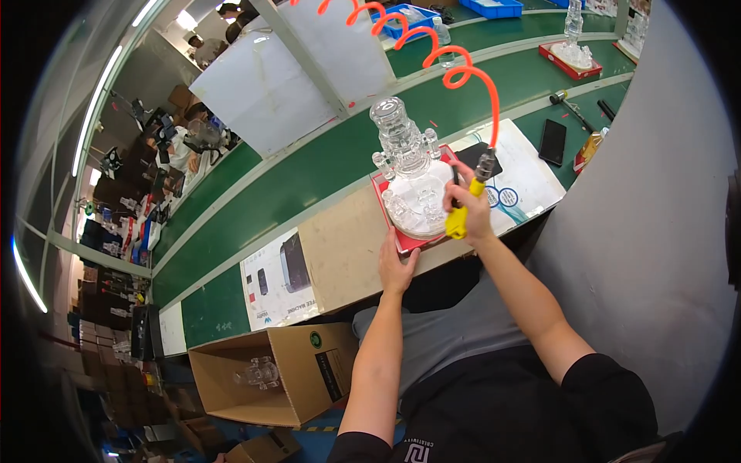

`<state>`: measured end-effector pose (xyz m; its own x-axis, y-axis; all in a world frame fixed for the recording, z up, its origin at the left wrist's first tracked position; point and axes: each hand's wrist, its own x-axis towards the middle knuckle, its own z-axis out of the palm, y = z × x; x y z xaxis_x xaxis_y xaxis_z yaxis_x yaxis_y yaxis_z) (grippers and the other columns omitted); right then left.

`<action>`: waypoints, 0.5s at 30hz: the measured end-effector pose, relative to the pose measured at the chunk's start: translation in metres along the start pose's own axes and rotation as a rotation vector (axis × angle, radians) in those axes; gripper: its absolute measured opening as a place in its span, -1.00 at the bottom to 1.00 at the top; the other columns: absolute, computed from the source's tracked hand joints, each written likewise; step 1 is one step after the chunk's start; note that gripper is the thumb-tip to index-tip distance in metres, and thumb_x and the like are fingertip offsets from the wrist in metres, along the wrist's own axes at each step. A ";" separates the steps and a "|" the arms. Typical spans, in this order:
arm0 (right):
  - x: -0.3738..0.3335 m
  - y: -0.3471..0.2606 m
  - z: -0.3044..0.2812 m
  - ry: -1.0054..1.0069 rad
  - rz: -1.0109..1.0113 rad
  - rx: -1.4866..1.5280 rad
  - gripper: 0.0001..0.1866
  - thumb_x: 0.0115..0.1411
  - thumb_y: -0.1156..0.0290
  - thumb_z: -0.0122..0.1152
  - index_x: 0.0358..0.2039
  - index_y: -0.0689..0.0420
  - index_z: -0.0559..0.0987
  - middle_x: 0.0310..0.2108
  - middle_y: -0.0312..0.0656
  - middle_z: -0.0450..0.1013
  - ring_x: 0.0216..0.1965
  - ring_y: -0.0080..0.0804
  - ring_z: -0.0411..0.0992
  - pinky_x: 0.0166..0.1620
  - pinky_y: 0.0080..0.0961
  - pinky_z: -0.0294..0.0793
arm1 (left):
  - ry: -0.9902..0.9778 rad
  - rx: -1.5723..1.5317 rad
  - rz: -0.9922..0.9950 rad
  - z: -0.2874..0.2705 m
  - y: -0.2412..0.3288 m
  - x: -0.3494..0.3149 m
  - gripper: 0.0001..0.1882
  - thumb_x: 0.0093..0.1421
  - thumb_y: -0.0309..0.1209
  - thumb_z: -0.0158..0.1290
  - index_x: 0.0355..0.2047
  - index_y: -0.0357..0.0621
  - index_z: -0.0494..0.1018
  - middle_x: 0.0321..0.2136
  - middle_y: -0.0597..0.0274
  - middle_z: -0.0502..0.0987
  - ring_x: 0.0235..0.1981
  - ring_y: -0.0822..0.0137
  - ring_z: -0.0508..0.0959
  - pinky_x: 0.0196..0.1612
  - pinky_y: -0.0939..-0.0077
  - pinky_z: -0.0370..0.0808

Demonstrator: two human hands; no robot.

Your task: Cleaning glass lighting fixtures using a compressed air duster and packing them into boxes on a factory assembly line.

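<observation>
My right hand [471,204] is wrapped round a yellow air blow gun [457,222], held over the right side of a clear figure's round base. An orange coiled hose [495,108] runs up from the gun's metal fitting. The clear figure [401,143], a stacked column with small side pieces, stands upright on a whitish round base [421,202]. Under it lies a shallow red tray [407,242]. At the tray's near left corner, my left hand [397,266] grips the edge between fingers and thumb.
An open cardboard box [305,378] with a clear piece inside stands below the bench at left. Flattened cartons [340,251] cover the bench edge. At right lie a black phone [552,142] and a hammer [575,108]. Another clear figure [573,50] stands farther back.
</observation>
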<state>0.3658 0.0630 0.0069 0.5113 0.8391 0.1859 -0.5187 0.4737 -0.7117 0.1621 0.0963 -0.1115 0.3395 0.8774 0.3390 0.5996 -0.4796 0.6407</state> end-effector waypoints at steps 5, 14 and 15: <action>0.018 -0.052 -0.047 0.051 -0.060 -0.245 -0.33 0.14 0.53 0.13 0.28 0.26 0.19 -0.43 -0.28 0.36 -0.53 -0.60 0.33 -0.42 -0.68 0.33 | 0.008 0.004 0.003 0.000 -0.002 0.000 -0.17 0.09 -0.15 0.23 0.30 -0.12 0.14 0.15 -0.04 0.37 0.14 -0.01 0.39 0.17 0.21 0.33; 0.040 -0.069 -0.114 0.165 -0.097 -0.392 -0.36 0.18 0.50 0.13 0.27 0.28 0.20 -0.44 -0.29 0.38 -0.55 -0.61 0.34 -0.45 -0.66 0.34 | 0.019 -0.009 0.019 0.002 0.003 0.002 -0.18 0.09 -0.14 0.22 0.29 -0.13 0.14 0.16 -0.06 0.34 0.13 -0.06 0.38 0.17 0.17 0.32; 0.040 -0.069 -0.114 0.165 -0.096 -0.390 -0.36 0.18 0.50 0.13 0.27 0.28 0.20 -0.44 -0.29 0.38 -0.55 -0.61 0.34 -0.45 -0.66 0.34 | 0.018 -0.009 0.010 0.001 0.002 0.001 -0.18 0.09 -0.14 0.22 0.29 -0.13 0.14 0.16 -0.06 0.35 0.12 -0.05 0.38 0.17 0.17 0.32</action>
<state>0.4999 0.0333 -0.0139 0.6635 0.7273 0.1755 -0.1821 0.3844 -0.9050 0.1643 0.0962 -0.1100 0.3323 0.8728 0.3575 0.5898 -0.4880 0.6435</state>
